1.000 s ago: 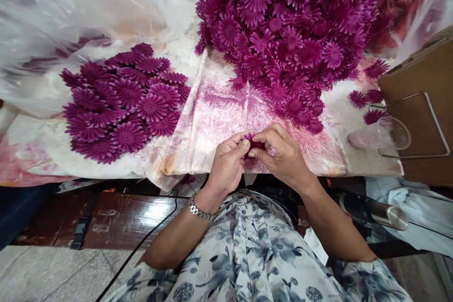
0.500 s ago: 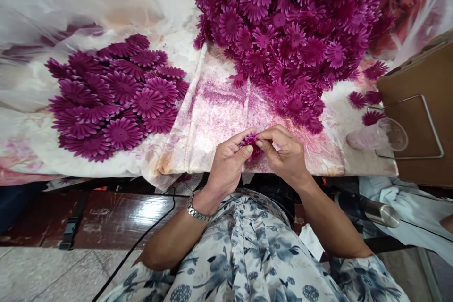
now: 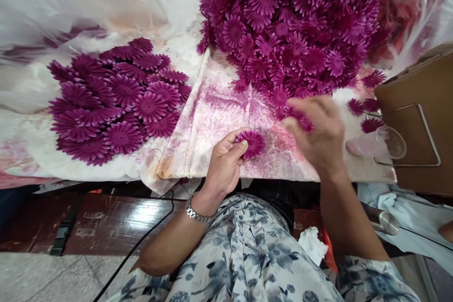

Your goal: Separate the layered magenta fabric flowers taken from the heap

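The left hand (image 3: 226,158) is pinching a spread-out purple flower (image 3: 254,145) over the cloth (image 3: 219,122), while the blurred right hand, its finger state unclear, (image 3: 322,134) is hovering by a large, seemingly unworked heap (image 3: 293,37), and a smaller, apparently finished pile (image 3: 122,99) is lying leftward.

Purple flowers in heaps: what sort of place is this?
Perhaps a small craft workshop: there's a big flower heap, a smaller pile and a cloth with purple stains.
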Demonstrator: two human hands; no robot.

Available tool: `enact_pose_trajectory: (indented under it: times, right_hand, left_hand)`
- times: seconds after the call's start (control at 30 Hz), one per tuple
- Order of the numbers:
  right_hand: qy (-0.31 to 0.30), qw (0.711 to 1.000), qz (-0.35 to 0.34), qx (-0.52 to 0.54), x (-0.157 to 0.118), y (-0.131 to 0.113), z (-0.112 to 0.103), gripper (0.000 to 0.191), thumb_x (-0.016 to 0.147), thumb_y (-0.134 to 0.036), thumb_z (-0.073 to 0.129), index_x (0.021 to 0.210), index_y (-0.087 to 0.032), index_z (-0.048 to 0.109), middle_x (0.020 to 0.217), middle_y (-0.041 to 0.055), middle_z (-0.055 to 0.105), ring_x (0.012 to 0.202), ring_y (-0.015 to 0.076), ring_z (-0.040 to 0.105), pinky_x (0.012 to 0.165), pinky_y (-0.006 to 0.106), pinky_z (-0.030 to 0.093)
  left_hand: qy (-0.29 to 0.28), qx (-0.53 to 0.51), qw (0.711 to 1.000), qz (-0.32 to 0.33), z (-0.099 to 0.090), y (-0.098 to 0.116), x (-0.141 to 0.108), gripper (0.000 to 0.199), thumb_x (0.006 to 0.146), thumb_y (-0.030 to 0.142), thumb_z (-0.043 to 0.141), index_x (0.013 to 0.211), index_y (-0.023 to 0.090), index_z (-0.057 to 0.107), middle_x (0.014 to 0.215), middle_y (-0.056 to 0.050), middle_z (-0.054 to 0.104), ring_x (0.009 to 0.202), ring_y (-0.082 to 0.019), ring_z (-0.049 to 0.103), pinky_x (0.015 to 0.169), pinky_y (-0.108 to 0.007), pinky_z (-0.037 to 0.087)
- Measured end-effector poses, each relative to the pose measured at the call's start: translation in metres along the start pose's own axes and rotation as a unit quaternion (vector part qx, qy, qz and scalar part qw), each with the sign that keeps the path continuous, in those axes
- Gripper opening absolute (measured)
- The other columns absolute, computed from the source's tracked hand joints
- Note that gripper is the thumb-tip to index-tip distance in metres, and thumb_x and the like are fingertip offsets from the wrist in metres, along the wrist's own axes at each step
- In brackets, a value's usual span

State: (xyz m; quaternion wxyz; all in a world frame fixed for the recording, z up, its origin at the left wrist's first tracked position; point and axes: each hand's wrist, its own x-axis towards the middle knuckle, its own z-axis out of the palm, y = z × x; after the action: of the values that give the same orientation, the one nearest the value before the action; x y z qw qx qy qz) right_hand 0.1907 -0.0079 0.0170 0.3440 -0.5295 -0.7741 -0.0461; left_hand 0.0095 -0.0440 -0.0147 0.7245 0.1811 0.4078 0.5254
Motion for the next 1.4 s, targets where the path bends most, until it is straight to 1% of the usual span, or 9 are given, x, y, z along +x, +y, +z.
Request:
enact_pose_trajectory:
  times: [0.13,0.4,0.5,0.57,0.7,0.8,0.97,1.17,1.4]
  right_hand:
    - [-0.107,0.982,-0.058,0.146,-0.025,-0.035,0.023,0.01,0.086,-0.03,0.057,0.081,-0.022,0.058,0.072,0.0012,0.059,0.071,0.015,0.055,0.065,0.031,0.047]
    - [-0.045,0.975,0.052,0.212,-0.016,-0.024,0.014,0.01,0.085,-0.019,0.054,0.075,-0.02,0.057,0.064,-0.0019,0.057,0.057,0.0104,0.052,0.053,0.025,0.042]
    - [0.094,0.986,0.111,0.079,0.005,0.005,0.004,0.012,0.087,-0.024,0.053,0.076,-0.021,0.058,0.069,0.0001,0.058,0.063,0.0135,0.052,0.059,0.029,0.043]
    - [0.13,0.984,0.113,-0.052,0.017,0.028,0.003,0.015,0.088,-0.027,0.05,0.079,-0.021,0.061,0.076,0.0039,0.059,0.075,0.0181,0.052,0.071,0.035,0.042]
    - [-0.029,0.975,0.103,-0.193,0.021,0.059,0.01,0.015,0.084,-0.028,0.054,0.083,-0.019,0.066,0.084,0.0081,0.062,0.089,0.0243,0.05,0.081,0.043,0.039]
    - [-0.034,0.971,0.105,-0.21,0.012,0.062,0.009,0.018,0.085,-0.027,0.052,0.092,-0.019,0.067,0.09,0.008,0.064,0.092,0.0243,0.051,0.082,0.042,0.039]
    - [0.073,0.987,0.078,-0.119,0.003,0.033,-0.011,0.021,0.089,-0.025,0.048,0.098,-0.02,0.066,0.091,0.0065,0.066,0.089,0.02,0.057,0.082,0.037,0.044]
    - [-0.062,0.991,-0.006,0.114,-0.017,-0.026,0.009,0.02,0.084,-0.033,0.059,0.096,-0.018,0.063,0.081,0.0056,0.065,0.077,0.0168,0.058,0.069,0.031,0.049]
    - [-0.055,0.99,-0.027,0.128,-0.026,-0.029,0.029,0.01,0.087,-0.024,0.055,0.084,-0.017,0.061,0.072,0.0039,0.063,0.07,0.0153,0.055,0.066,0.03,0.046]
  left_hand:
    - [-0.027,0.003,0.999,-0.024,0.004,-0.004,0.0,0.029,0.065,0.023,0.074,0.093,0.015,0.071,0.083,-0.004,0.07,0.071,-0.012,0.06,0.065,-0.022,0.044]
    - [-0.019,0.001,1.0,-0.01,0.006,-0.006,0.001,0.031,0.057,0.023,0.08,0.086,0.015,0.074,0.079,-0.006,0.072,0.076,-0.017,0.064,0.073,-0.027,0.048]
    - [0.002,-0.004,1.0,-0.012,0.005,-0.003,0.003,0.029,0.057,0.023,0.079,0.083,0.015,0.073,0.078,-0.006,0.072,0.074,-0.017,0.065,0.07,-0.028,0.05]
    - [0.006,-0.006,1.0,-0.012,0.005,-0.001,0.004,0.028,0.06,0.023,0.077,0.086,0.015,0.071,0.08,-0.006,0.072,0.076,-0.017,0.065,0.072,-0.029,0.051]
    - [0.001,-0.035,0.999,-0.03,0.005,0.003,0.006,0.029,0.065,0.02,0.072,0.093,0.015,0.068,0.086,-0.005,0.07,0.08,-0.017,0.065,0.078,-0.034,0.053]
    - [0.002,-0.067,0.997,-0.039,0.006,0.006,0.007,0.025,0.067,0.014,0.066,0.093,0.015,0.066,0.087,-0.004,0.069,0.08,-0.016,0.064,0.08,-0.036,0.053]
    - [-0.007,-0.062,0.998,-0.026,0.009,0.005,0.01,0.021,0.066,0.01,0.066,0.087,0.013,0.065,0.085,-0.003,0.068,0.076,-0.013,0.063,0.075,-0.026,0.051]
    - [-0.023,-0.046,0.999,-0.008,0.015,0.0,0.01,0.014,0.066,0.01,0.067,0.08,0.013,0.066,0.073,-0.001,0.066,0.064,-0.007,0.057,0.064,-0.018,0.046]
    - [-0.059,-0.032,0.998,-0.005,0.013,-0.003,0.005,0.016,0.064,0.013,0.071,0.08,0.013,0.071,0.07,-0.002,0.067,0.066,-0.008,0.057,0.067,-0.017,0.043]
